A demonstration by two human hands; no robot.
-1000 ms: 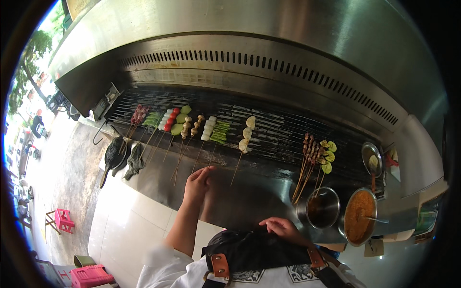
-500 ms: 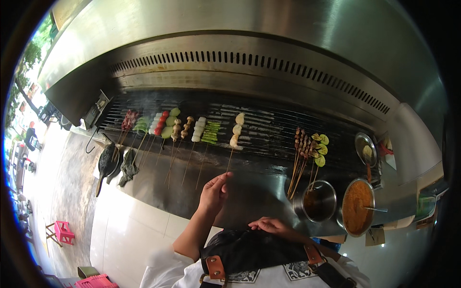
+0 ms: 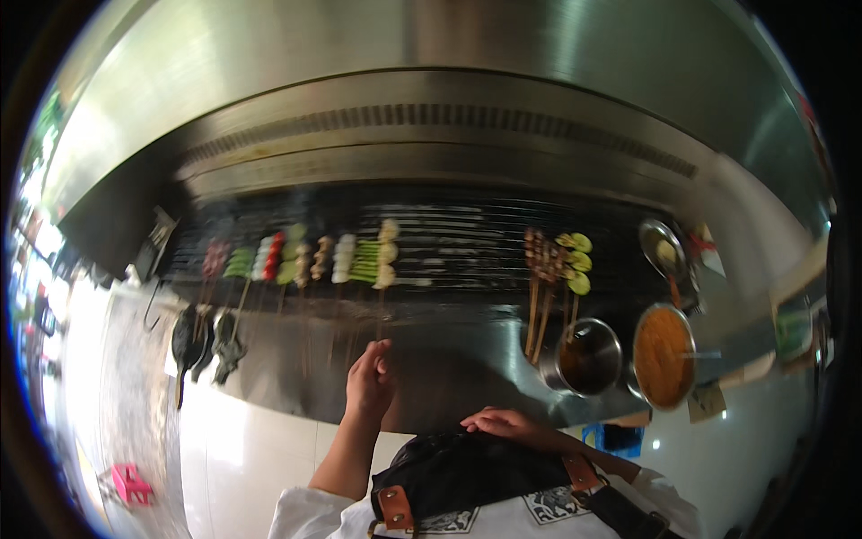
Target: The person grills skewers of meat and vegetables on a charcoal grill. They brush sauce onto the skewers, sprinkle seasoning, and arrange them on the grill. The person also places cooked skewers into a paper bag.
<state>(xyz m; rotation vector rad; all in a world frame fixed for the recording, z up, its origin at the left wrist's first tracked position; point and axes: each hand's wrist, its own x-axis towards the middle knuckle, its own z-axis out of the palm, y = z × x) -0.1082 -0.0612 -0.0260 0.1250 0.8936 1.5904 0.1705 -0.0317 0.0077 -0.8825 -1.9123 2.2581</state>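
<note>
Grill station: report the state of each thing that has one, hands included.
Left hand, pinched at the pale skewer's stick
Right hand, loosely open, nothing visible held
Sauce bowl, holding orange sauce
Metal pot, dark contents inside
Right-end meat skewers, browned
Left-end meat skewers, reddish, blurred

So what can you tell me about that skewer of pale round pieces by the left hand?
The skewer carries what look like three rounded, cream-coloured pieces on a thin, wood-like stick. The pieces lie over the grill, just right of a green skewer; blur hides whether they touch. The stick points toward the person, its near end apparently pinched by the left hand.
</note>
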